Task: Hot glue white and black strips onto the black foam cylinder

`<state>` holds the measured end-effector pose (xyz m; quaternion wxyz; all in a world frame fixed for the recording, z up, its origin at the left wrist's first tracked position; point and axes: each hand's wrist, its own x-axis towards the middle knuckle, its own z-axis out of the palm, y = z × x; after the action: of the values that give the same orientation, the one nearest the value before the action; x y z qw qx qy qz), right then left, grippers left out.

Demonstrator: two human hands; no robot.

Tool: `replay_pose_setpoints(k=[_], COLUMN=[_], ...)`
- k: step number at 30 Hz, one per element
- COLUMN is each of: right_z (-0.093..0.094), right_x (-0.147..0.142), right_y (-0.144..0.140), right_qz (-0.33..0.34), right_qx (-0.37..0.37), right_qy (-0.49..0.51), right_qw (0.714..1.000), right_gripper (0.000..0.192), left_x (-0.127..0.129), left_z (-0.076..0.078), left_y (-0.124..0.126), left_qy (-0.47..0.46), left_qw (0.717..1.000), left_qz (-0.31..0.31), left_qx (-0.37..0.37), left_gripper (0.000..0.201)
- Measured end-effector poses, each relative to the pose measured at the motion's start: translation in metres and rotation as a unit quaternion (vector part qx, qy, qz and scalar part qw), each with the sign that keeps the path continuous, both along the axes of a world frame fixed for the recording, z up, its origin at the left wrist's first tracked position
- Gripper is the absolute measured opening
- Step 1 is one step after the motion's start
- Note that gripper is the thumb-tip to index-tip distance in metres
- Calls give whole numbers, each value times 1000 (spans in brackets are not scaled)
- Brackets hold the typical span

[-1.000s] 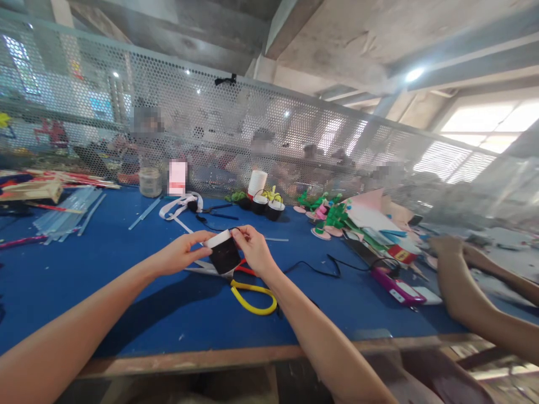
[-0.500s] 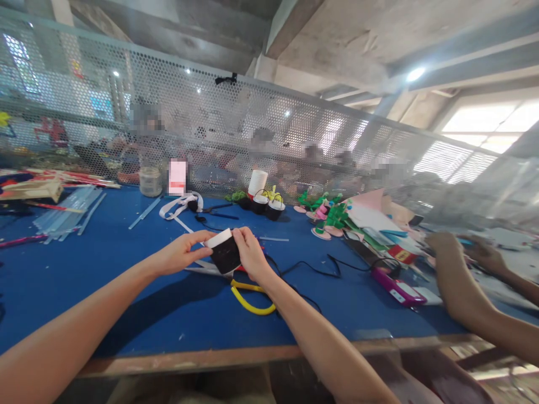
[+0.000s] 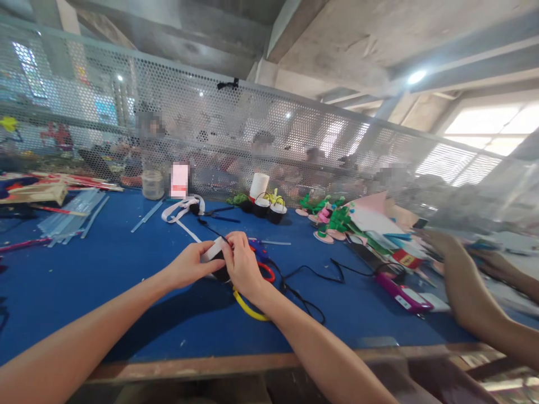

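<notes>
Over the tabletop: your two hands meet just above the blue tabletop (image 3: 105,280), near its middle, with a small pot (image 3: 215,257) between them.
Pot: black body with a white rim, tilted, the rim turned up and to your left; most of the black body is hidden behind your right hand.
Left grip: your left hand (image 3: 189,266) comes in from the left, thumb and fingers closed on the white rim side of the pot.
Right grip: your right hand (image 3: 242,266) is closed on the pot from the right, fingertips at the top edge, palm covering the dark side.
Pot and grips: it sits pinched between both hands, touching both, held off the tabletop.
Under your hands: yellow loop (image 3: 248,308) lies on the tabletop just below your right wrist; a red loop (image 3: 267,271) shows just right of that hand.
Cord: black cord (image 3: 307,275) trails across the tabletop to the right of your right hand.
Far side: white cup (image 3: 258,186) and two more black pots (image 3: 269,210) stand near the mesh screen (image 3: 295,134), well apart from your hands.
Right edge: a co-worker's arm (image 3: 471,292) rests on the tabletop, beside a pink phone (image 3: 402,294).
Left side: clear sticks (image 3: 71,210) lie well apart from you.
</notes>
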<state>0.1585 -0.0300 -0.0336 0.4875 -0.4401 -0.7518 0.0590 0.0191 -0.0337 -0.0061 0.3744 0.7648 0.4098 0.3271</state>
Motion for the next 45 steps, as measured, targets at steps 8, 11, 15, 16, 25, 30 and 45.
replay_pose_setpoints(k=[8,11,15,16,25,30,45], right_z=[2,1,-2,-3,-4,-3,3], right_x=[4,5,5,5,1,-3,74], right_y=[3,5,8,9,8,3,50], right_qz=[21,33,26,25,13,22,-175], right_qx=[9,-10,-28,-32,-20,-3,-278], right_qy=[34,66,78,76,43,32,-211], right_qw=[999,997,996,996,999,999,920], right_gripper=[13,13,12,11,13,12,17], left_x=[-4,-3,-4,-4,0,0,-10], left_z=[-6,-6,-7,-7,-7,-6,-2], left_y=[7,6,7,8,5,3,16], left_qy=[1,-1,4,3,-74,-93,34], left_qw=[1000,1000,1000,1000,994,991,993], left_qz=[7,-4,-7,-9,6,14,89], left_qx=[18,23,22,18,-84,-91,73], left_gripper=[26,24,24,23,25,22,26])
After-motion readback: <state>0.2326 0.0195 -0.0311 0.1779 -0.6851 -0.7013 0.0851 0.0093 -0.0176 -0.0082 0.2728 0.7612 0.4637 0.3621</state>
